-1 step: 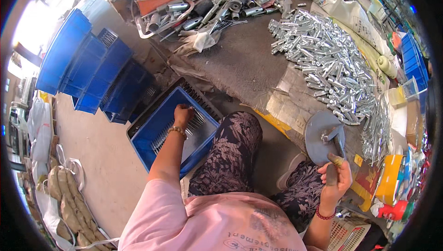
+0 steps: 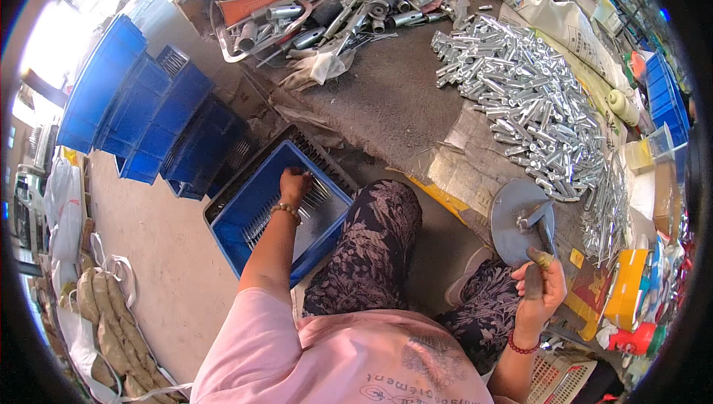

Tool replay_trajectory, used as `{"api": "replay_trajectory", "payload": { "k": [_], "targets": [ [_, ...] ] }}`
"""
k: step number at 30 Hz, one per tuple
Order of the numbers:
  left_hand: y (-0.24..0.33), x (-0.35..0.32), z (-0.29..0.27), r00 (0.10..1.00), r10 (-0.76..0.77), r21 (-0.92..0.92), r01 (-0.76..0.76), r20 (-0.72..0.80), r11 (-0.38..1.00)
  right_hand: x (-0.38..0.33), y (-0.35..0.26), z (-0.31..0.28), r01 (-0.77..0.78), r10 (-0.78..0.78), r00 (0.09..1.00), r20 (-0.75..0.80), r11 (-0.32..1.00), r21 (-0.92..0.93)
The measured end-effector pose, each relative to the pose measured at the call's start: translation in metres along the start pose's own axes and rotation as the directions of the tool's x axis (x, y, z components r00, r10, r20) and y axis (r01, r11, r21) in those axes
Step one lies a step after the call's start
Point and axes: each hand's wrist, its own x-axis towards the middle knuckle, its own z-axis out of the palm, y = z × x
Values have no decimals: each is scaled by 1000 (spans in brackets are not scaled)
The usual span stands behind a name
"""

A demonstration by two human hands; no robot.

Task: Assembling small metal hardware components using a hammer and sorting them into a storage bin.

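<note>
Blue crate [image 2: 245,218] under left hand [image 2: 294,183], right hand [image 2: 541,285] gripping hammer [image 2: 536,266]

Nothing visibly shifts. The left hand [image 2: 295,183] stays in the blue plastic crate [image 2: 249,214] at centre left, and the right hand [image 2: 541,290] keeps its grip on the dark-handled hammer [image 2: 541,255] at lower right.

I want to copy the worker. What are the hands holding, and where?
The right hand grips a hammer by its handle. The left hand reaches into the blue crate; its hold can't be told.
</note>
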Motion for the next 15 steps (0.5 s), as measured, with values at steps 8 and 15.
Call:
{"api": "replay_trajectory", "payload": {
  "k": [8, 15],
  "targets": [
    [-48, 64, -71, 915, 362, 279, -306, -178, 910, -1, -9, -2, 33, -37, 999, 32, 993, 116],
    [51, -23, -45, 925, 326, -299, -372, -196, 878, 4, -18, 9, 20, -26, 996, 84, 997, 69]
  ]
}}
